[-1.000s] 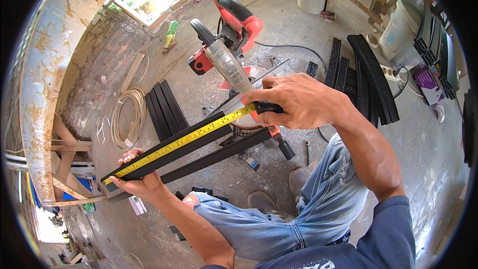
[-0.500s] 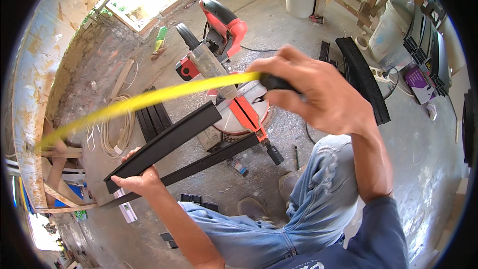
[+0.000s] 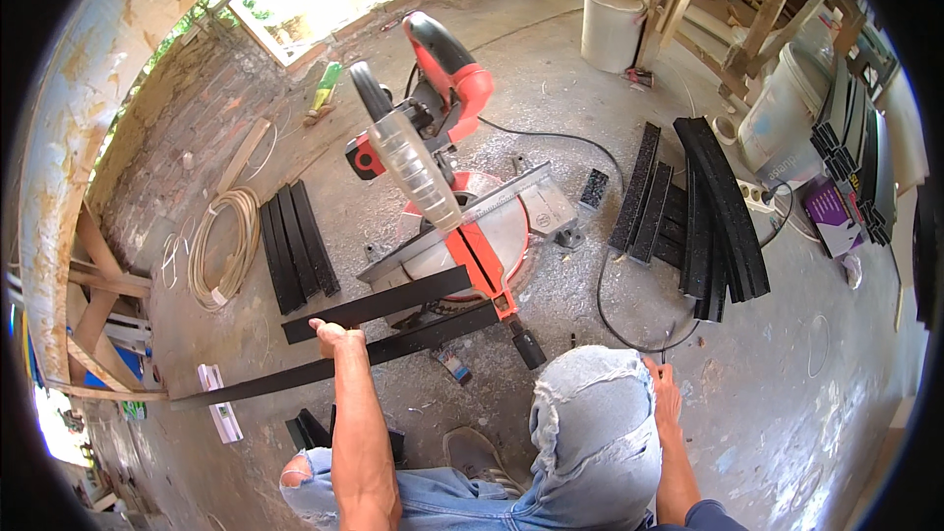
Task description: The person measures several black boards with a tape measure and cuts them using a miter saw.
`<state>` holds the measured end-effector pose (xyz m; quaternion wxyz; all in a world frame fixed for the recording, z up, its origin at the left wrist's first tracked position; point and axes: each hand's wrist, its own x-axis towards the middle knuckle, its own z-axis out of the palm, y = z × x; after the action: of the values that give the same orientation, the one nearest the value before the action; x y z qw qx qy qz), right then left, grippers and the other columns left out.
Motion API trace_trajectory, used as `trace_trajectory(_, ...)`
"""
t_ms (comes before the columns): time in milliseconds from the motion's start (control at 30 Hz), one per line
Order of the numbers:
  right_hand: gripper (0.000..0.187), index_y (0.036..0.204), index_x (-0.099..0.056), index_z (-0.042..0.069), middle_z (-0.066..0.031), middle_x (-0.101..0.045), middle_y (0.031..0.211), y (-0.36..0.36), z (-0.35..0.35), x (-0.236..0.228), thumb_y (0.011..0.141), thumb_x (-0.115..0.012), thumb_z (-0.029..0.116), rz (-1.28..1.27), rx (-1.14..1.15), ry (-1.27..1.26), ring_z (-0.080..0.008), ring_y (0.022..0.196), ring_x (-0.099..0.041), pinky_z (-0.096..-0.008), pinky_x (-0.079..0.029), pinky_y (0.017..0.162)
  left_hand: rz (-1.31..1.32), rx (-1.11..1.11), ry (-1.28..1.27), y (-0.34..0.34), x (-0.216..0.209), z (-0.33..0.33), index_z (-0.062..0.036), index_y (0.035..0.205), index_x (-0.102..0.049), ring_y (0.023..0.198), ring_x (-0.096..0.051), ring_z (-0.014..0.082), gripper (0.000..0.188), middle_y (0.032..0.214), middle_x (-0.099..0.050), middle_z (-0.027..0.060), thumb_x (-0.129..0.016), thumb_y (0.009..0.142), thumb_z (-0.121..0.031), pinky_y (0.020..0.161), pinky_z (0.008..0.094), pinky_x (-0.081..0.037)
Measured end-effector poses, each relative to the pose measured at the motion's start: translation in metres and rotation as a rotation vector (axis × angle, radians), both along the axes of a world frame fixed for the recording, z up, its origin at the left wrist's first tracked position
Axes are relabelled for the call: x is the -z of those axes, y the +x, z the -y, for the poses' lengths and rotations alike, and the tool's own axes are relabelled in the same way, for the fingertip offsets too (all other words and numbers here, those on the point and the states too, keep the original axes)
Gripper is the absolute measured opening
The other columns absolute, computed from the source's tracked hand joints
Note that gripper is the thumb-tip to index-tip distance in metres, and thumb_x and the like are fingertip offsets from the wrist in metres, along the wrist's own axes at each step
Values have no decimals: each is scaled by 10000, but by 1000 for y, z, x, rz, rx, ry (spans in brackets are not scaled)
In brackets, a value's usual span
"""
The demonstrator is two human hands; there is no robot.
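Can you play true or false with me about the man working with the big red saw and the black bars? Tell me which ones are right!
1. The left hand rests on a long black bar. True.
2. The red mitre saw stands on a table. False: it sits on the concrete floor.
3. The right hand holds a yellow tape measure. False: no tape shows; the hand is down by the knee, near the floor.
4. A coil of pale tubing lies on the floor to the left of the saw. True.
5. A pile of black bars lies to the right of the saw. True.
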<state>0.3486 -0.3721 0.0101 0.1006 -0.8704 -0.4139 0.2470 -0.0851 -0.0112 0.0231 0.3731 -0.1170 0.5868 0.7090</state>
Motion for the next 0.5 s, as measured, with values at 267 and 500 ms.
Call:
trace_trajectory(267,592,1236,-593,12,-205,-606,1176,-4,-54,-7,854,-672,458,129,-183,-274,-367,986,-620,-467,-429,918,77,-65,-110,-8,51,-19,-76,1212,-607,999,-678,354,344,1176,-665,137,-601,990,-339,792,572,-604)
trace_trajectory(500,354,1126,-638,27,-181,-629,1097,-39,-209,-6,874,-690,270,-6,-479,602,-352,1088,-589,-451,-445,967,45,-67,-39,1,63,-21,1,1211,-575,932,-695,342,318,1135,-662,156,-595,985,-223,769,537,-610)
